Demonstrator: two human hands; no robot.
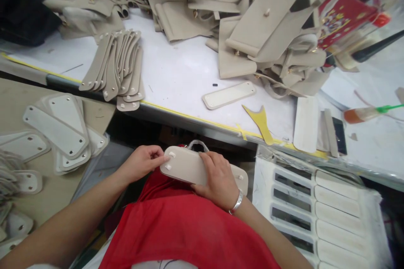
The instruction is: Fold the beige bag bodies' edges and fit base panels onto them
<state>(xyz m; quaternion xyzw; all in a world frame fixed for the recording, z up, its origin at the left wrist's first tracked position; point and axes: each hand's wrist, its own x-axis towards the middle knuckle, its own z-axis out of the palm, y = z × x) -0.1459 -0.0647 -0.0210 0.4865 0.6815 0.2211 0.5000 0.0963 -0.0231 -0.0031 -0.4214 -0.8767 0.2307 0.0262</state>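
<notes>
I hold a beige oblong leather panel with small white studs at its corners over my lap, against my red shirt. My left hand pinches the panel's left end with curled fingers. My right hand, a silver bracelet at its wrist, lies over the panel's middle and grips it. A clear plastic loop pokes up just behind the panel.
On the white table lie a single beige panel, a fanned row of beige strips, a yellow template and a big heap of beige pieces. White backing plates lie stacked at left. A rack of pieces stands at right.
</notes>
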